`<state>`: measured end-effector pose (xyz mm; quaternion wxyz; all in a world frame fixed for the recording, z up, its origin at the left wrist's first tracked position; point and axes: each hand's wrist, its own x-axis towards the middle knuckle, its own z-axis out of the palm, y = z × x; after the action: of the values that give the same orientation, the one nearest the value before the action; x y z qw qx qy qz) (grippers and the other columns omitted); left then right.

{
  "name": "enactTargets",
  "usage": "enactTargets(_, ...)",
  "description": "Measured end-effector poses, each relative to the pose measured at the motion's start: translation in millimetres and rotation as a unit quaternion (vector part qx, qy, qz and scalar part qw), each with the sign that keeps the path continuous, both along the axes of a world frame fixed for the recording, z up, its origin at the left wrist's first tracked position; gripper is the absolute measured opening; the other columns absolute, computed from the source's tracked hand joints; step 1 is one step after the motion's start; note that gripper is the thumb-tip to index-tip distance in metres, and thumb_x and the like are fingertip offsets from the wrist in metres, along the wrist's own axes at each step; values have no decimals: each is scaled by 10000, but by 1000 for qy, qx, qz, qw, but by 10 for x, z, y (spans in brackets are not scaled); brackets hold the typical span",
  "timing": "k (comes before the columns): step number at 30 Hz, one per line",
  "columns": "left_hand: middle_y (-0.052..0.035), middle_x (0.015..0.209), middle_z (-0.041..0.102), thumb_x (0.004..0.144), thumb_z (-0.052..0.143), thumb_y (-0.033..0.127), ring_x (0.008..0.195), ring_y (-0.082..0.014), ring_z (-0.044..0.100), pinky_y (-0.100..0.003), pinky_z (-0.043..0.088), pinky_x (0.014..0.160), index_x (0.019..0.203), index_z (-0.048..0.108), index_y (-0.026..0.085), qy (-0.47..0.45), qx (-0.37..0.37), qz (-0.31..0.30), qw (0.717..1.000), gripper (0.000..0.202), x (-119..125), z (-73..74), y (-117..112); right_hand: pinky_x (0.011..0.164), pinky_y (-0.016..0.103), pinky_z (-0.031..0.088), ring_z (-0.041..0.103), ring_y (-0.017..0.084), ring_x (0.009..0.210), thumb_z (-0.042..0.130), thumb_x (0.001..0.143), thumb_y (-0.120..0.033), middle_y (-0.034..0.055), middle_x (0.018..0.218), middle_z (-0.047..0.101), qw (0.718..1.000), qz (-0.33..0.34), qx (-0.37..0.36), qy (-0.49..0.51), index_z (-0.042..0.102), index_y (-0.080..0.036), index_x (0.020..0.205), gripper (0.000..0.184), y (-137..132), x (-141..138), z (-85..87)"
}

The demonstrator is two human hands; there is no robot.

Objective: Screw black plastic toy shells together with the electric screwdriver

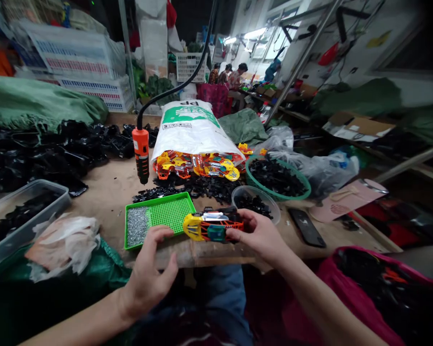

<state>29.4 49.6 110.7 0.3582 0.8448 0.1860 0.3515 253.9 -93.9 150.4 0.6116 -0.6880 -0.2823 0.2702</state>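
Right now the right hand [258, 234] is clamped around a toy car body [213, 226] of yellow and orange plastic, holding it just above the table's front edge [205, 257] and beside a green pegboard tray [169, 211]. The left hand [147, 278] is open, with its fingers loosely raised close to the car's yellow end. It seems to grip nothing, though a single tiny screw there would be hard to make out.

Grey screws [137, 227] lie heaped at one end of the tray, so a knock from the left hand could jolt them out across the table. A one-handed hold could also let the car slip and fall among the loose black plastic parts [198, 187]. An orange electric screwdriver [141, 154] hangs from a black cord, and a careless swing could disturb the colored parts [198, 164] spilling from a white sack [191, 125].
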Motion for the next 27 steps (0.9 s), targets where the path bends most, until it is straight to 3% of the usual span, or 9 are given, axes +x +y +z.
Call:
enactTargets(3, -163, 1306, 514, 826, 609, 214, 1260, -257, 472, -462, 403, 1078, 1345, 379, 148, 35, 183, -56, 981, 572, 17, 101, -93, 667, 327, 570, 684, 220, 737, 812, 629, -229, 36, 863, 748, 993, 94, -60, -24, 714, -194, 921, 310, -15, -170, -25)
enactTargets(5, -204, 1359, 495, 820, 645, 320, 1302, -311, 441, -516, 387, 1086, 1386, 336, 107, 91, 248, -83, 961, 679, 114, 114, -180, 673, 317, 563, 680, 215, 752, 773, 658, -200, 24, 853, 742, 989, 129, -68, -9, 703, -200, 915, 267, 14, -304, -25)
enactTargets(7, -230, 1360, 503, 818, 648, 365, 1292, -345, 456, -538, 419, 1054, 1396, 314, 74, 131, 264, -86, 952, 728, 232, 71, -243, 654, 302, 550, 671, 207, 739, 747, 671, -182, 21, 817, 735, 985, 154, -76, -4, 700, -193, 887, 221, 64, -395, -16)
enactTargets(12, -209, 1273, 573, 773, 687, 337, 1162, -327, 571, -495, 508, 960, 1370, 333, 94, 160, 202, -65, 964, 736, 425, -36, -256, 643, 292, 529, 654, 184, 706, 753, 679, -253, 28, 799, 728, 975, 204, -91, 12, 702, -156, 894, 241, 170, -274, 13)
enactTargets(16, -201, 1298, 576, 749, 695, 316, 1165, -329, 584, -493, 515, 962, 1377, 344, 117, 180, 190, -79, 962, 746, 490, 29, -256, 588, 239, 474, 610, 140, 648, 791, 684, -336, 25, 764, 705, 946, 294, -128, 49, 689, -117, 874, 307, 147, -11, 76)
enactTargets(21, -139, 1335, 585, 738, 633, 229, 1201, -277, 588, -427, 508, 1007, 1382, 379, 176, 211, 103, -92, 968, 693, 593, 123, -336, 567, 207, 447, 575, 111, 618, 805, 687, -401, 21, 758, 694, 932, 319, -155, 77, 703, -117, 942, 395, 86, 104, 196)
enactTargets(25, -149, 1332, 591, 699, 606, 213, 1202, -266, 592, -391, 498, 1019, 1382, 393, 146, 254, 45, -95, 961, 718, 674, 133, -394, 626, 213, 501, 631, 136, 725, 734, 756, -498, 51, 927, 719, 900, 390, -191, 34, 701, -150, 1026, 441, 46, 334, 263)
enactTargets(27, -151, 1322, 598, 698, 601, 239, 1193, -268, 600, -388, 496, 1016, 1377, 401, 140, 290, 19, -94, 952, 715, 696, 131, -412, 604, 220, 513, 652, 146, 696, 648, 819, -530, 55, 883, 730, 887, 375, -258, -73, 725, -158, 985, 414, 45, 658, 263)
